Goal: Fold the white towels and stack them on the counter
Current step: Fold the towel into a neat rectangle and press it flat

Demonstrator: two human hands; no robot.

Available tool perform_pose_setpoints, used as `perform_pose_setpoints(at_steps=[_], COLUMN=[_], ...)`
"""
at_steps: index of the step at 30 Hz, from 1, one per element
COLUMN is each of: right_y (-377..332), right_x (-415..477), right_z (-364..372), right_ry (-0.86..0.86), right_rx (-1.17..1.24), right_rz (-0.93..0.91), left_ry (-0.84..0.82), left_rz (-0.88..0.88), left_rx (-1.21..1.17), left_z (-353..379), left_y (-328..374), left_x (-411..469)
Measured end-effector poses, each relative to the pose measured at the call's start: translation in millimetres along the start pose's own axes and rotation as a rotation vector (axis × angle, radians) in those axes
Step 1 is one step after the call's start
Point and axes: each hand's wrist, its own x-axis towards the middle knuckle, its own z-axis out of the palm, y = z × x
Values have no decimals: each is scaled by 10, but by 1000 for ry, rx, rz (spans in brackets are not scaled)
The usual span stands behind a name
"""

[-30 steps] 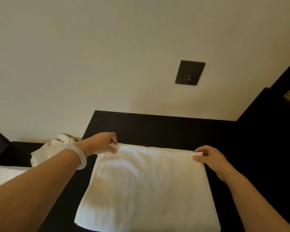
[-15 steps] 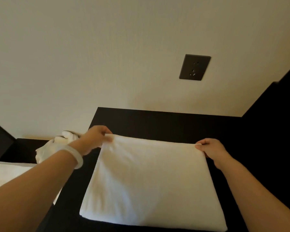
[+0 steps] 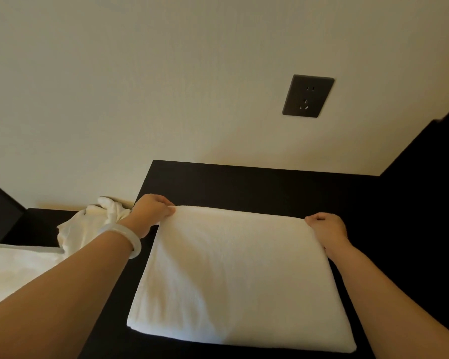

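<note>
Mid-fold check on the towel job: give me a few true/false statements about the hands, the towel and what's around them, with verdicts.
1. The left hand and the right hand each grip a far corner of the folded white towel. True.
2. The towel lies on a white counter. False: the counter is black.
3. A crumpled white cloth lies to the left of the left hand. True.
4. A plug sits in the wall socket. False: the socket is empty.
5. The bracelet is on the right wrist. False: it is on the left wrist.
</note>
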Motion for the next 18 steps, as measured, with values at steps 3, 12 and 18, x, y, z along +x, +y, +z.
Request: perform_pose_setpoints(at_steps=[3,12,18], right_y=[-29,156,226], right_x=[0,-518,-339], right_z=[-63,272,-54], right_ry=[35,-110,23], right_rx=[-159,-783,-863], right_rz=[-27,-601,-215], left_ry=[65,6,133], left_rz=[60,685,484], left_rx=[162,891,946], left_z=[-11,860,648], left_y=[11,-101,-193], left_x=[-38,-658,-517])
